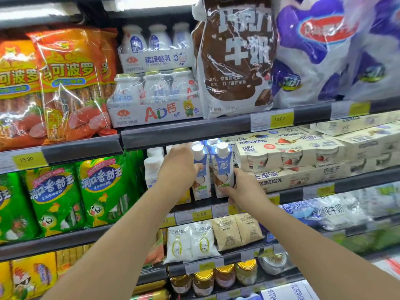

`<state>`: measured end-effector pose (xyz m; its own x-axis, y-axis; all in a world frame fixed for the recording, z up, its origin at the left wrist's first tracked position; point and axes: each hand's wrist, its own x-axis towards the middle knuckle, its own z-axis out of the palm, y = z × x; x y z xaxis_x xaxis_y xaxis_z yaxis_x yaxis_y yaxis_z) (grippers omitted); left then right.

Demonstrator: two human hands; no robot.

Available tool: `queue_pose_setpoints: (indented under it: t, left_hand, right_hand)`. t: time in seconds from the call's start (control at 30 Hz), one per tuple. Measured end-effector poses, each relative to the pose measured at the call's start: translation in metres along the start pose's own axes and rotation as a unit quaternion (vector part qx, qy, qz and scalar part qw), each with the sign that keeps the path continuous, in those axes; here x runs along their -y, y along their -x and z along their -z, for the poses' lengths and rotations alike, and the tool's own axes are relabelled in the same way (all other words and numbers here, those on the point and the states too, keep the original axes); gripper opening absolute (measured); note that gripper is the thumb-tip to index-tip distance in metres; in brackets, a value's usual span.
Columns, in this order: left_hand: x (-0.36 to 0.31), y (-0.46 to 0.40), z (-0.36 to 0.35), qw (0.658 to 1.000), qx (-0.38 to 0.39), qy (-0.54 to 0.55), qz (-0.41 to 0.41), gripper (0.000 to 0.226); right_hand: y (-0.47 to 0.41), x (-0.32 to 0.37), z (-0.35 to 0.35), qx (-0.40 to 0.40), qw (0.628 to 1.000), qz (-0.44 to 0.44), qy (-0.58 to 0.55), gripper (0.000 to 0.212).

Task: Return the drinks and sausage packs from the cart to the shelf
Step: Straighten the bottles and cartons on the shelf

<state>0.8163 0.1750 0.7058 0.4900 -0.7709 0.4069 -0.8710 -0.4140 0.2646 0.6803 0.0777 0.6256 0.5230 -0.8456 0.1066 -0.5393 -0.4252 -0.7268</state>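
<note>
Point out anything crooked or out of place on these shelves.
The yogurt multipacks right of the drink cartons lie upside down: their lettering reads inverted. The brown chocolate milk bag leans sideways. Nothing spilled or torn.

Two hands were in view, the left hand (177,167) and the right hand (244,187), each on one of two blue-and-white drink cartons (224,169) standing side by side on the shelf (238,200). Left of them stood at least two white bottles (152,167). Three orange sausage packs (73,83) showed on the upper shelf, and three green sausage packs (54,198) on the one beneath. Two multipacks of small white bottles (154,96) were stacked, three bottles showing in each. Three jars with gold lids (225,276) stood low down.
</note>
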Motion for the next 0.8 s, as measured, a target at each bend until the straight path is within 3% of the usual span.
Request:
queue_pose_setpoints:
  t: [0.2, 0.33, 0.5, 0.8]
  left_hand:
    - [-0.002, -0.009, 0.004, 0.992, 0.093, 0.065, 0.055, 0.039]
    - [-0.004, -0.009, 0.009, 0.965, 0.124, 0.203, 0.109, 0.047]
    - [-0.005, -0.013, 0.009, 0.958, 0.11, 0.226, 0.141, 0.049]
    - [-0.007, -0.006, 0.009, 0.972, 0.111, 0.178, 0.107, 0.059]
  right_hand:
    - [-0.004, 0.0, -0.003, 0.017, 0.999, -0.013, -0.048, 0.019]
    - [-0.007, -0.003, -0.005, 0.022, 0.999, -0.007, -0.049, 0.017]
    - [-0.008, -0.003, -0.003, 0.032, 0.997, -0.005, -0.068, 0.017]
    - [-0.007, -0.007, -0.001, 0.039, 0.996, 0.002, -0.078, 0.018]
